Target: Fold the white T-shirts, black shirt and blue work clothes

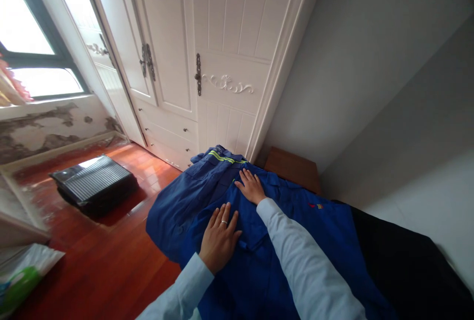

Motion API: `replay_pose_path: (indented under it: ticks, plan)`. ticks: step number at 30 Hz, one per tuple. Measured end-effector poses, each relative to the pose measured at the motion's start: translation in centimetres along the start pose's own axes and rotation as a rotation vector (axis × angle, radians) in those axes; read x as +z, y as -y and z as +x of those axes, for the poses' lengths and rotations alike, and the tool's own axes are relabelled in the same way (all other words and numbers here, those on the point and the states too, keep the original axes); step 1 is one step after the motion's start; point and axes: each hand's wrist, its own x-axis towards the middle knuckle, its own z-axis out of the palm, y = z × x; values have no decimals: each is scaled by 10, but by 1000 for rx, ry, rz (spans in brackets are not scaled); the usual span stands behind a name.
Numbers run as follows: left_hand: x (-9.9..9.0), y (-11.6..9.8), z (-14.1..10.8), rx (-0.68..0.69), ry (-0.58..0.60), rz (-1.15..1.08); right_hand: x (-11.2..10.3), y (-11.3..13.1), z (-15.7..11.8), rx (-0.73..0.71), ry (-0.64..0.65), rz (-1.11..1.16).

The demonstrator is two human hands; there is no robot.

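A blue work jacket [296,211] lies spread out over a raised surface that I cannot make out. Flat on its fabric rests my left hand [221,238], fingers spread, a ring on one of them. Farther up, my right hand [251,185] also lies on the blue cloth with its fingers apart. Beyond the hands, a duller blue garment [200,181] with a yellow-green stripe hangs over the far left end. A small red and yellow mark shows on the jacket's right part. Neither hand grips anything.
White wardrobe [222,23] doors and drawers stand just behind the garments. A brown wooden cabinet [292,166] is by the grey wall. On the red wood floor [111,265] lies a black, ribbed, suitcase-like box [98,181]. Black cloth [403,260] extends at right; a plastic bag [25,275] sits lower left.
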Motion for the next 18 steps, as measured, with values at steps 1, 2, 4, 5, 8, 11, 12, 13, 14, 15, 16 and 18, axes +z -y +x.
replay_pose_path:
  ticks: [1, 2, 4, 5, 8, 11, 12, 13, 14, 15, 16, 18]
  plan:
    - [-1, -2, -3, -18, -6, 5, 2, -1, -1, -3, -12, -15]
    - [-2, -5, -5, -33, -8, 11, 4, -1, -2, -6, -19, -29]
    - [-4, -7, -10, -45, -5, 24, 5, -1, -2, -11, -18, -51]
    - [-5, -8, -13, -40, -2, 31, 5, -1, -2, -12, -18, -56]
    - [-8, -7, -24, -8, -5, 16, 5, -1, -1, -14, -22, -59]
    - [-10, -7, -36, 3, 3, -24, 6, -2, 0, -14, -24, -65]
    - [-12, -8, -40, 3, 12, -29, 6, -3, 0, -13, -25, -68]
    - [-13, -8, -43, 4, 24, -30, 6, -3, 0, -12, -26, -72]
    - [-15, -9, -46, 7, 36, -31, 6, -3, 0, -12, -25, -78]
    - [-17, -10, -48, 15, 49, -33, 6, -3, 0, -13, -23, -85]
    - [-20, -10, -50, 24, 63, -39, 6, -2, 0, -13, -21, -92]
    - [-25, -9, -52, 38, 99, -57, 5, 1, -2, -1, -41, -110]
